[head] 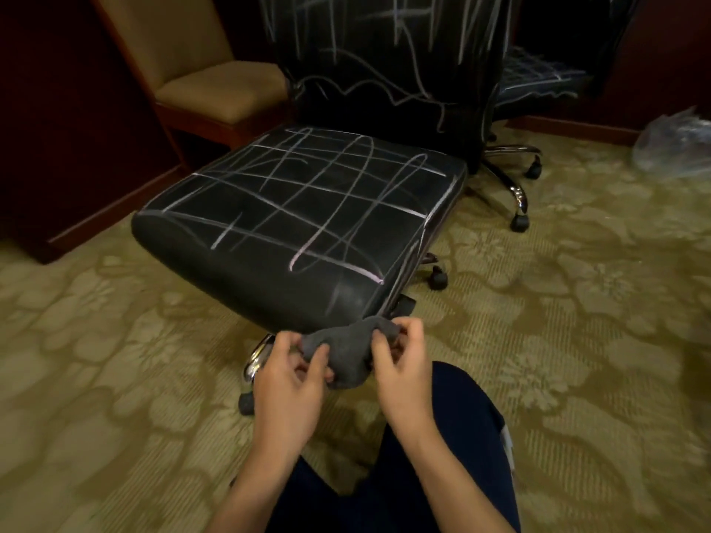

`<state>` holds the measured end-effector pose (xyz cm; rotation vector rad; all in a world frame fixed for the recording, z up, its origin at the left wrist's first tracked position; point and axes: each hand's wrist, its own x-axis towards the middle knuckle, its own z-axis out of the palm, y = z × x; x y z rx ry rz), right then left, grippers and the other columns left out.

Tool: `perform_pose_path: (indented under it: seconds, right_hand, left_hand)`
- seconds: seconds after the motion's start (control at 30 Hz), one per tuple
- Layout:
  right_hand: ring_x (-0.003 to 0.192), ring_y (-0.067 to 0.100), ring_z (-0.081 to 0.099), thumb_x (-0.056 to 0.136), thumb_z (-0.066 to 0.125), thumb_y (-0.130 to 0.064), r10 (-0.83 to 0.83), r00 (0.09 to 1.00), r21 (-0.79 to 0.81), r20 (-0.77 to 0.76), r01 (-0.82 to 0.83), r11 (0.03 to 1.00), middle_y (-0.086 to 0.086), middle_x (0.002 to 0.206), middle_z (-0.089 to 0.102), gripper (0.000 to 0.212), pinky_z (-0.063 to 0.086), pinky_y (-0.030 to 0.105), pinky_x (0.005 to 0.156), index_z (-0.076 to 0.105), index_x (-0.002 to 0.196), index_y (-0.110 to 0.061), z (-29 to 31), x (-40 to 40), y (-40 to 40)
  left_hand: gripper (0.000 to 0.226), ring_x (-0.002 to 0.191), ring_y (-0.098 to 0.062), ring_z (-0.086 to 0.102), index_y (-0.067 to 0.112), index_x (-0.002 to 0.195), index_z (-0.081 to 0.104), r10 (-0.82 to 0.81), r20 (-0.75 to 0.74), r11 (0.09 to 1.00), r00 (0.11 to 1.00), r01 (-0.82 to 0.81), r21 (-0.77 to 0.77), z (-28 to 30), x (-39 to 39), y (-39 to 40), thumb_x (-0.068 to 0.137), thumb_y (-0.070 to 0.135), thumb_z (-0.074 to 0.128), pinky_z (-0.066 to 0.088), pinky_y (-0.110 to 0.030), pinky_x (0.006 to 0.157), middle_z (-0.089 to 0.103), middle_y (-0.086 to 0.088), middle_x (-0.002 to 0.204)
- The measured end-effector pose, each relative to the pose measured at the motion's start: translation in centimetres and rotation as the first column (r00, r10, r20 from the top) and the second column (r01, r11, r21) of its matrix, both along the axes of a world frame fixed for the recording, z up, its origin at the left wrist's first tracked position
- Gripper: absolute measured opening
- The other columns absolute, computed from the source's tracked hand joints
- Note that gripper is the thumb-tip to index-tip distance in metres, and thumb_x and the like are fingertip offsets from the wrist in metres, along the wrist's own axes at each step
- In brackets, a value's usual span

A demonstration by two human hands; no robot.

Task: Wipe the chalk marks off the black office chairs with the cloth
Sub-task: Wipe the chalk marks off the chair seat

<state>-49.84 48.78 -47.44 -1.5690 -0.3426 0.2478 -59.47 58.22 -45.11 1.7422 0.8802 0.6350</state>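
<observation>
Item: grey cloth (348, 353), bunched, held in front of the near edge of the seat, between both hands and above the carpet. Left hand (290, 373): fingers curled, thumb and forefinger pinching the left side of the cloth; grip closed on fabric. Right hand (400, 363): fingers curled over the right side and top fold of the cloth; grip likewise closed on fabric. The cloth's upper fold lies just at the front rim of the seat; whether it touches cannot be told. Item: black office chair (300, 225), near, seat cushion crossed with white chalk marks (327, 194) in a rough grid with long loops over it; the backrest, upright behind the seat, carries further scrawled lines. Chrome base legs and black castors show below the seat. Item: second black office chair (538, 75), behind and to the right of the first, seat also lined with chalk, mostly hidden by the first backrest. Item: tan upholstered chair (215, 86) with wooden frame, back left, beside dark wood panelling. Item: clear plastic bag (677, 144), crumpled, on the floor at far right. Floor: patterned green-gold carpet (115, 359). Dark trouser legs of the person show at bottom centre.
</observation>
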Motion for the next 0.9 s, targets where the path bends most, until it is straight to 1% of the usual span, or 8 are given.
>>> perform_pose_path:
  seconds: [0.17,0.3,0.37,0.47,0.53,0.63,0.77,0.9]
  right_hand:
    - [0.083,0.015,0.066,0.095,0.061,-0.016,0.127,0.991,-0.046,0.037,-0.126,0.991,0.003,0.091,0.065,0.012,0.058,0.040,0.074,0.054,0.102,-0.024,1.1,2.6,2.0]
    - [0.087,0.019,0.067,0.094,0.062,-0.021,0.110,0.994,-0.093,0.013,-0.108,0.990,0.004,0.093,0.067,0.015,0.058,0.049,0.078,0.054,0.100,-0.032,1.7,4.8,2.8]
    - [0.081,0.009,0.066,0.095,0.060,-0.018,0.084,0.996,-0.079,0.037,-0.081,0.994,0.001,0.090,0.066,0.013,0.060,0.037,0.072,0.053,0.102,-0.027,1.8,2.7,3.9]
    - [0.074,-0.002,0.063,0.095,0.061,-0.015,0.104,0.987,-0.069,0.126,-0.096,0.993,-0.006,0.081,0.064,0.013,0.051,0.016,0.062,0.051,0.100,-0.021,1.9,-1.5,5.7]
    - [0.074,-0.003,0.062,0.093,0.063,-0.014,0.135,0.979,-0.065,0.155,-0.127,0.990,-0.008,0.079,0.063,0.015,0.047,0.012,0.061,0.052,0.097,-0.022,1.7,-2.5,6.8]
    - [0.074,0.003,0.063,0.094,0.063,-0.018,0.135,0.980,-0.102,0.146,-0.121,0.987,-0.005,0.082,0.064,0.012,0.053,0.021,0.063,0.053,0.099,-0.023,2.0,-1.0,7.8]
    - [0.071,0.002,0.064,0.095,0.062,-0.018,-0.030,0.991,-0.147,0.132,0.049,0.988,-0.001,0.083,0.066,0.011,0.053,0.018,0.061,0.053,0.100,-0.022,2.3,3.7,7.0]
    - [0.068,0.004,0.063,0.094,0.063,-0.017,-0.127,0.977,-0.184,0.171,0.158,0.970,-0.001,0.079,0.065,0.011,0.052,0.023,0.062,0.053,0.097,-0.020,2.6,4.7,7.0]
  left_hand:
    - [0.011,0.079,-0.017,0.075,0.017,0.096,0.058,0.179,0.171,0.976,0.969,-0.153,-0.153,-0.3,-0.1,-2.0,0.093,0.011,0.067,0.060,-0.035,0.074,0.076,-0.003,0.078]
    - [0.014,0.080,-0.014,0.075,0.019,0.092,0.054,0.221,0.233,0.970,0.947,-0.190,-0.149,-0.2,2.0,-1.6,0.094,0.013,0.067,0.059,-0.038,0.078,0.076,-0.002,0.077]
    - [0.016,0.078,-0.017,0.075,0.020,0.091,0.054,0.284,0.275,0.957,0.919,-0.251,-0.148,-0.4,1.4,-0.7,0.094,0.012,0.067,0.058,-0.039,0.077,0.075,-0.004,0.075]
    - [0.016,0.072,-0.024,0.073,0.018,0.091,0.052,0.420,0.332,0.907,0.844,-0.387,-0.165,-1.1,-0.5,1.4,0.094,0.009,0.065,0.060,-0.035,0.069,0.073,-0.010,0.073]
    - [0.018,0.070,-0.028,0.072,0.021,0.090,0.052,0.480,0.343,0.877,0.807,-0.450,-0.168,-1.3,-1.6,3.0,0.094,0.010,0.065,0.060,-0.030,0.065,0.072,-0.015,0.076]
    - [0.021,0.071,-0.030,0.073,0.024,0.088,0.052,0.488,0.343,0.873,0.803,-0.459,-0.168,-1.3,-1.1,4.6,0.094,0.011,0.067,0.060,-0.036,0.068,0.072,-0.012,0.075]
    - [0.019,0.071,-0.019,0.074,0.022,0.087,0.055,0.400,0.351,0.917,0.847,-0.373,-0.144,-0.6,4.4,3.5,0.092,0.011,0.070,0.061,-0.045,0.072,0.073,-0.006,0.073]
    - [0.018,0.071,-0.013,0.074,0.024,0.088,0.056,0.355,0.362,0.935,0.862,-0.327,-0.137,-0.5,5.9,3.4,0.092,0.013,0.071,0.062,-0.045,0.072,0.073,-0.003,0.073]
